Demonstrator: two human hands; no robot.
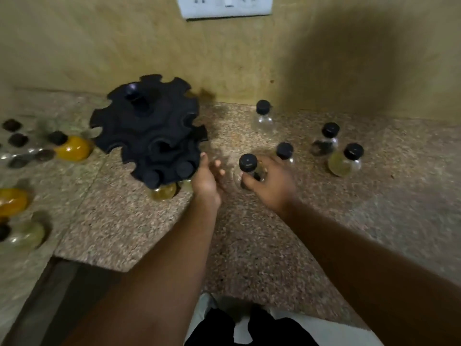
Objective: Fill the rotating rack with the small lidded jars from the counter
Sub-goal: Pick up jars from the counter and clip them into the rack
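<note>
The black rotating rack (149, 128) stands on the counter at centre left, with notched slots round two tiers. A jar (163, 189) with yellowish contents hangs in a lower front slot, another lid beside it. My right hand (268, 186) is closed around a small glass jar with a black lid (248, 163), just right of the rack. My left hand (208, 179) is beside the rack's lower right edge, fingers apart, a fingertip at the rim. Several more black-lidded jars (263, 116) stand on the counter to the right.
More jars lie at the far left, one with orange contents (73, 148), another orange one (12, 202) at the left edge. The speckled stone counter (249, 245) has an angled front edge at lower left. A wall with a socket plate (224, 6) rises behind.
</note>
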